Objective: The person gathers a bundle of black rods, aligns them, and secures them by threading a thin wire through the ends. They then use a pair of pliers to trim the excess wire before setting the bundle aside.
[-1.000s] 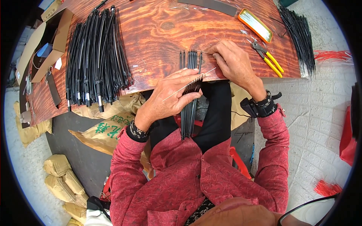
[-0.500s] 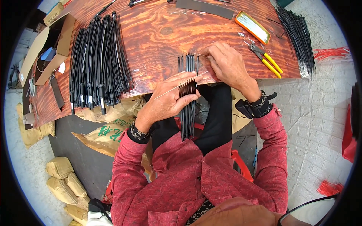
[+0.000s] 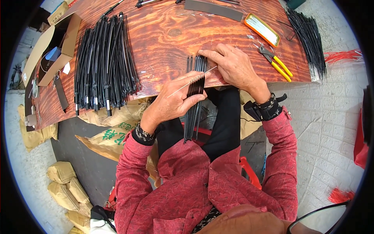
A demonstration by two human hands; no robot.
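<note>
My left hand [image 3: 171,95] is closed round a bunch of thin black rods [image 3: 191,123], which lie side by side and run from the table edge down over my lap. Across that hand and the rods lies a slender pale wire or stick [image 3: 179,90], slanting up to the right. Curled fingers of my right hand [image 3: 237,67] grip the rods' upper ends, the index fingertip on top. Its thumb is partly hidden.
Left on the wooden table [image 3: 163,50] lies a big pile of black rods [image 3: 103,64], beside an open cardboard box [image 3: 64,43]. At right are yellow-handled pliers [image 3: 276,64], an orange-rimmed tray [image 3: 263,30] of pale pieces and another black bundle [image 3: 307,41].
My right hand has moved a little left onto the rods' upper ends. The rods there sit closer together, and the view has shifted slightly.
</note>
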